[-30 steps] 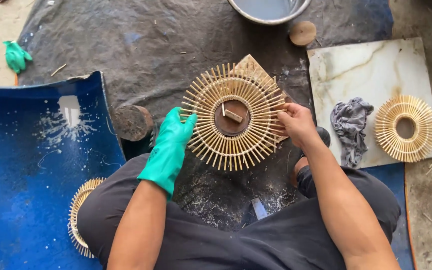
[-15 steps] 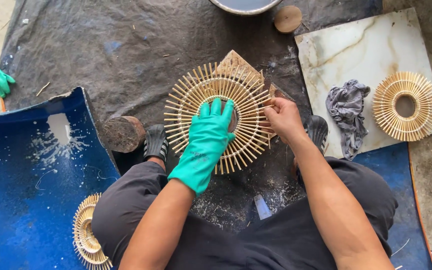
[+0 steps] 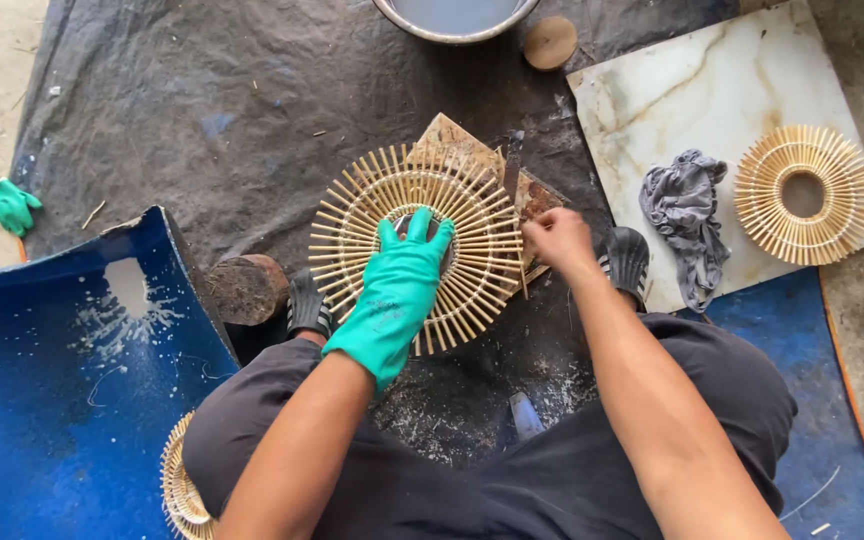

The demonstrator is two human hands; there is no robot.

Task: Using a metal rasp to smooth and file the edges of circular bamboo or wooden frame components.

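My gloved left hand (image 3: 397,290) presses flat on the round bamboo-stick frame (image 3: 417,245); my bare right hand (image 3: 557,240) pinches 1 stick (image 3: 522,262) at its rim, over a dark tarp (image 3: 202,120) on the floor

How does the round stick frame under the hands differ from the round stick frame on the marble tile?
The frame under the hands is larger and lies on the dark sheet; the frame on the tile is smaller and lies on the marble tile. The gloved left hand presses on the first and the bare right hand is at its edge; nothing touches the second. Both are flat sunburst rings of pale sticks.
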